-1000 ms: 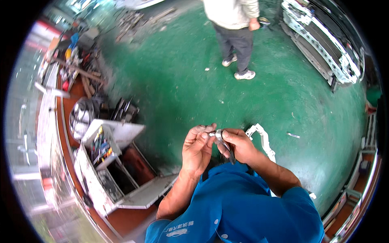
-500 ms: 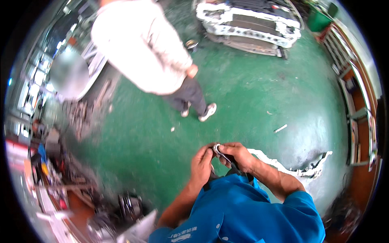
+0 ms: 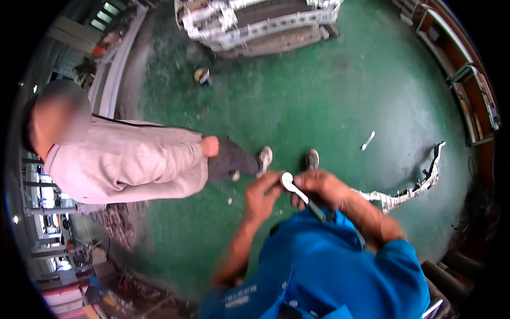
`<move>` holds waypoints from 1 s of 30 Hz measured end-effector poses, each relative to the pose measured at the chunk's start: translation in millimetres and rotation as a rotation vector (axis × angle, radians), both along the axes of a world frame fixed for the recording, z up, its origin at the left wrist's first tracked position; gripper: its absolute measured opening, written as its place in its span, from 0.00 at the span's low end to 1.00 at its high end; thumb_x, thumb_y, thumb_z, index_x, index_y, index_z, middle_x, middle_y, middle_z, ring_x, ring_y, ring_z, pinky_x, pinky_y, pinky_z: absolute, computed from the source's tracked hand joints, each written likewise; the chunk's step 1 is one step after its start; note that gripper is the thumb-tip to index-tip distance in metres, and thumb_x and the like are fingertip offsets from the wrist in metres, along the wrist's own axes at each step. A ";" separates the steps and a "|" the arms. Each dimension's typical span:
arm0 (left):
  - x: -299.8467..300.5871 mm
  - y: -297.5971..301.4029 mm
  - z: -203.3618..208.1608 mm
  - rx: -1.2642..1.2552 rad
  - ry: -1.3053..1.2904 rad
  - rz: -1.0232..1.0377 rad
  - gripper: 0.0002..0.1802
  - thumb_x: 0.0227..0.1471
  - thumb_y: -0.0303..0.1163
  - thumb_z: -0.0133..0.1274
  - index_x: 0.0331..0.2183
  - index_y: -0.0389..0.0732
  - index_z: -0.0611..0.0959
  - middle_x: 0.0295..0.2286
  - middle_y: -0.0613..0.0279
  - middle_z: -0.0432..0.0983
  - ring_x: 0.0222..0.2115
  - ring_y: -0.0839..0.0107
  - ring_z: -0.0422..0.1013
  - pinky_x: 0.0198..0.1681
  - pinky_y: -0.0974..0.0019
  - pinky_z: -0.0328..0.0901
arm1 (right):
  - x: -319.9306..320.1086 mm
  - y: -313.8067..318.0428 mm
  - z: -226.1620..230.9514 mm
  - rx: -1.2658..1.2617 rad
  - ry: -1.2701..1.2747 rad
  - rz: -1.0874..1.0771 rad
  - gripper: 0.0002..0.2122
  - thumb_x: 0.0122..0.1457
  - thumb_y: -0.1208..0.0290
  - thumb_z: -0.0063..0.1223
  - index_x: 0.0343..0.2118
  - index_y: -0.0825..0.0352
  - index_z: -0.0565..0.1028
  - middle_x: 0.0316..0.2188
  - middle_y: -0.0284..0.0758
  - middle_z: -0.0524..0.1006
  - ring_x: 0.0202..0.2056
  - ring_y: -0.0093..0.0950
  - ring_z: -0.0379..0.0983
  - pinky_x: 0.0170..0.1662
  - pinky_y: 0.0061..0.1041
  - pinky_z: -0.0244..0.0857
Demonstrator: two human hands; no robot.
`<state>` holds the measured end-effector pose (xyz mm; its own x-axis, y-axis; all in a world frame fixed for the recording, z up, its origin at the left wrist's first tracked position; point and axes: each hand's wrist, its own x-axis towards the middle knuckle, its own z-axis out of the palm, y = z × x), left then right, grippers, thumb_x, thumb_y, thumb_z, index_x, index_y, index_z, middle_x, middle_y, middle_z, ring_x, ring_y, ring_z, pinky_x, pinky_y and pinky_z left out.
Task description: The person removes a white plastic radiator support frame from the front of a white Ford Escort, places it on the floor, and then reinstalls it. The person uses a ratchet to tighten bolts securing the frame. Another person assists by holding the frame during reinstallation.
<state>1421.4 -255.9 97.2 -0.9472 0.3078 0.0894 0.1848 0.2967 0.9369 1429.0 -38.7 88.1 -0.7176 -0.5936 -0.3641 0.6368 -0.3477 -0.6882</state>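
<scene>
In front of my blue shirt I hold a ratchet wrench (image 3: 300, 195), its bright round head turned up and its dark handle slanting down toward my body. My left hand (image 3: 261, 198) has its fingers bent at the left side of the ratchet head, pinching there. From the other side, my right hand (image 3: 328, 190) closes its fingers about the head and neck of the tool. The undersides of both hands and some fingertips are hidden.
A person in a pale jacket (image 3: 133, 159) stands close on my left. A stripped car front (image 3: 271, 26) is at the far side. On the green floor (image 3: 297, 106) lie a curved white trim piece (image 3: 409, 196) and a small white strip (image 3: 367, 141). Shelves (image 3: 473, 101) stand at right.
My view has turned, so the car front and the person sit further left. The ratchet's round head now faces up more plainly. Both hands remain on it.
</scene>
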 end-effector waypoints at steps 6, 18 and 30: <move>-132.4 41.7 13.7 0.122 0.046 0.005 0.14 0.54 0.19 0.57 0.44 0.33 0.82 0.38 0.56 0.79 0.38 0.68 0.75 0.42 0.67 0.69 | -149.7 45.7 18.3 -0.185 -0.197 0.078 0.13 0.64 0.67 0.55 0.41 0.74 0.77 0.31 0.43 0.81 0.29 0.28 0.78 0.34 0.24 0.72; -337.2 128.9 -1.8 0.042 -0.071 -0.022 0.15 0.51 0.18 0.57 0.43 0.34 0.82 0.38 0.53 0.79 0.39 0.62 0.77 0.44 0.65 0.69 | -335.7 127.9 16.8 0.272 0.072 -0.085 0.13 0.66 0.66 0.53 0.42 0.73 0.77 0.31 0.34 0.79 0.31 0.22 0.75 0.36 0.23 0.71; -617.2 195.6 -29.0 -0.078 -0.053 -0.324 0.06 0.56 0.26 0.55 0.37 0.35 0.80 0.27 0.49 0.76 0.27 0.57 0.75 0.32 0.59 0.68 | -571.8 181.0 9.2 0.699 0.343 -0.247 0.19 0.61 0.70 0.58 0.53 0.73 0.71 0.41 0.44 0.81 0.41 0.29 0.78 0.46 0.29 0.72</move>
